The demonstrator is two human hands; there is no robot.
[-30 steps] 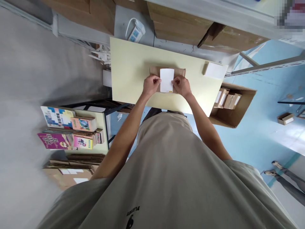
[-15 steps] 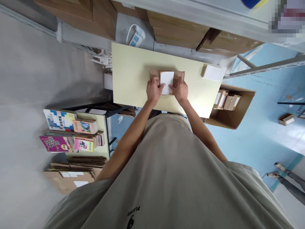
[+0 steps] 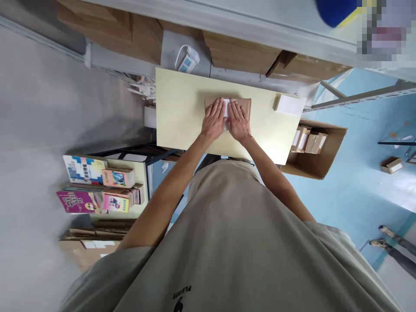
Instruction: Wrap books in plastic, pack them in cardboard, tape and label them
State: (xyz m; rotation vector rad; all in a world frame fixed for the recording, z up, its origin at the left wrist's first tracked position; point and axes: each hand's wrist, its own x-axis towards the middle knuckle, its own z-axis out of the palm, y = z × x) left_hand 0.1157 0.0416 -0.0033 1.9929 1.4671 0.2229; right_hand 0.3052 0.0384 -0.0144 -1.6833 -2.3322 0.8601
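Observation:
My left hand [image 3: 213,119] and my right hand [image 3: 239,120] lie flat, side by side, on a white label [image 3: 226,113]. Beneath it is a brown cardboard box [image 3: 246,105] on the pale yellow tabletop [image 3: 178,108]. Fingers of both hands are stretched out and point away from me, gripping nothing. Much of the label is covered by the hands; a narrow white strip shows between them. A white stack or box [image 3: 290,105], possibly labels, sits at the table's right end.
An open carton [image 3: 331,151] with several small brown packages stands right of the table. Books [image 3: 84,169] lie on a low stand at left. Behind the table are large cartons [image 3: 240,52] and a power strip [image 3: 187,63]. A person's legs [image 3: 394,249] show far right.
Both hands have moved from the label's near side edges up onto it. Their bent fingers have straightened and now lie flat. The view has shifted slightly.

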